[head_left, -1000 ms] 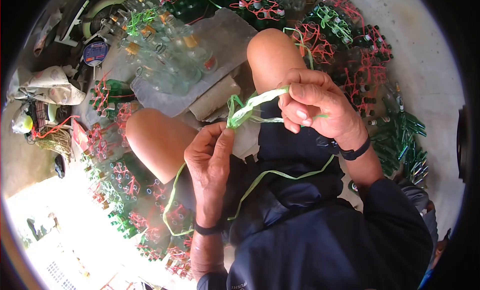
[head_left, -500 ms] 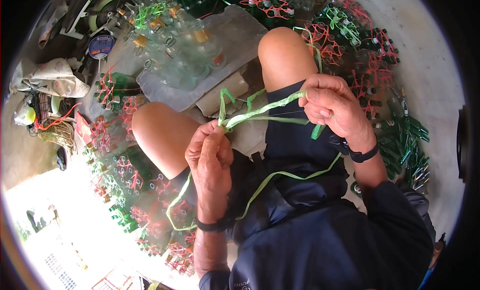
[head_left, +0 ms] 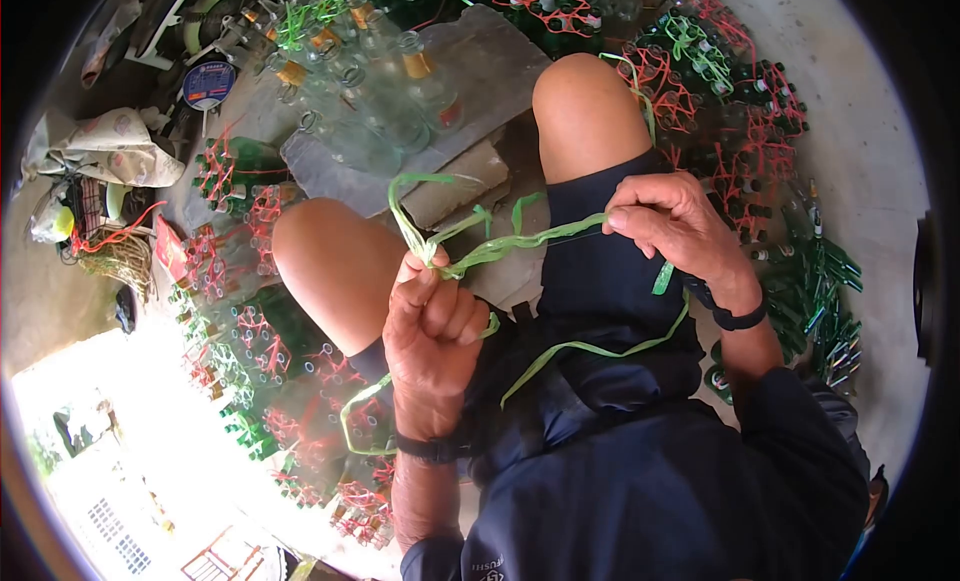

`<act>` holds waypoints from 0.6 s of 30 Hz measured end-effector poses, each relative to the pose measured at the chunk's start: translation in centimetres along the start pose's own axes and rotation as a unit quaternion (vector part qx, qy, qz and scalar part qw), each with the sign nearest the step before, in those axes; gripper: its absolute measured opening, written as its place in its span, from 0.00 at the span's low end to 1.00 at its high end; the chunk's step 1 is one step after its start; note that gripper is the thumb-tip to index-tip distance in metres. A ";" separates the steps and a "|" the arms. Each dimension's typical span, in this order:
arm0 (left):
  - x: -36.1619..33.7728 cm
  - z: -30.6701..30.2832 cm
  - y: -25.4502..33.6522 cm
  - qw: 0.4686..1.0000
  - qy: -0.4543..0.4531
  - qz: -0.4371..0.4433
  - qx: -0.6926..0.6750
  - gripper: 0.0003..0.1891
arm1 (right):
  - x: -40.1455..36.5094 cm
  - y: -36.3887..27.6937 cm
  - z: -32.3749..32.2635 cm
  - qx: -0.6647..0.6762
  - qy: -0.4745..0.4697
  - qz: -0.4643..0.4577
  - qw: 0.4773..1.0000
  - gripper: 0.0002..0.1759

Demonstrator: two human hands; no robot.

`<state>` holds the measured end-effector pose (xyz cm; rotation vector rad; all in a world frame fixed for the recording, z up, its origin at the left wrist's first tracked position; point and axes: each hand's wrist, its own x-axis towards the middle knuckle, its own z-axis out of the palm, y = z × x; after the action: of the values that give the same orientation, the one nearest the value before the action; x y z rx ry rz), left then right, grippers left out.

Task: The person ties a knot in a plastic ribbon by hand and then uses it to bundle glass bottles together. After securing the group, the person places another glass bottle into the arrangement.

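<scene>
A green plastic ribbon (head_left: 530, 239) is stretched between my two hands above my lap. My left hand (head_left: 432, 316) pinches it at a knot, with loose ends and a loop standing up over the fingertips. My right hand (head_left: 665, 216) pinches the other end between thumb and index finger, and a short green tail hangs below it. A long loose strand (head_left: 590, 349) of the ribbon lies across my dark clothing and comes out again by my left wrist.
Clear glass bottles (head_left: 385, 111) stand on a grey slab (head_left: 480, 66) ahead. Green bottles (head_left: 235, 171) bound with red ties surround my legs. More green bottles (head_left: 815, 291) lie at the right. A white bag (head_left: 120, 146) is at the left.
My left hand has turned, its fingers now curled below the knot. The ribbon's loose ends have swung up and left, and my right hand has moved slightly right and down.
</scene>
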<state>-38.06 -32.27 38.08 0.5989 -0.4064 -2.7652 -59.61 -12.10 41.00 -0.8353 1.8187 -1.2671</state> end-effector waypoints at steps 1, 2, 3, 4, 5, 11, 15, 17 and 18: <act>-0.1 0.0 0.1 1.000 -0.008 0.000 -0.006 0.06 | 0.0 0.1 -0.1 -0.005 -0.004 0.014 1.000 0.10; -0.1 -0.1 0.1 1.000 -0.017 -0.001 -0.012 0.06 | 0.0 0.1 -0.1 -0.010 -0.008 0.029 0.999 0.10; -0.2 -0.3 0.2 1.000 -0.012 -0.007 -0.019 0.07 | 0.0 -0.1 0.0 -0.009 -0.008 0.029 1.000 0.10; -0.2 -0.5 0.2 1.000 -0.012 -0.006 -0.018 0.07 | 0.0 -0.5 0.1 -0.020 -0.001 0.021 1.000 0.10; -0.3 -0.6 0.2 0.999 -0.019 -0.007 -0.025 0.07 | 0.0 -0.7 0.1 -0.031 0.007 0.014 0.999 0.10; -0.8 -0.2 0.3 0.998 -0.054 0.002 -0.028 0.07 | 0.0 -0.5 0.1 -0.051 0.023 0.020 0.998 0.11; -1.0 -0.3 0.5 0.997 -0.072 -0.003 -0.012 0.07 | 0.4 -0.3 0.4 -0.061 0.044 0.013 0.997 0.12; -1.3 -0.4 0.7 0.997 -0.078 -0.002 -0.009 0.07 | 0.7 0.3 0.5 -0.064 0.072 -0.011 0.995 0.12; -1.4 -0.3 0.7 0.996 -0.083 0.000 -0.007 0.08 | 0.8 0.2 0.5 -0.064 0.073 -0.010 0.995 0.12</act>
<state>-36.54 -32.54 38.53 0.3658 -0.4220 -2.8261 -59.63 -12.97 40.50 -0.8507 2.0294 -1.2633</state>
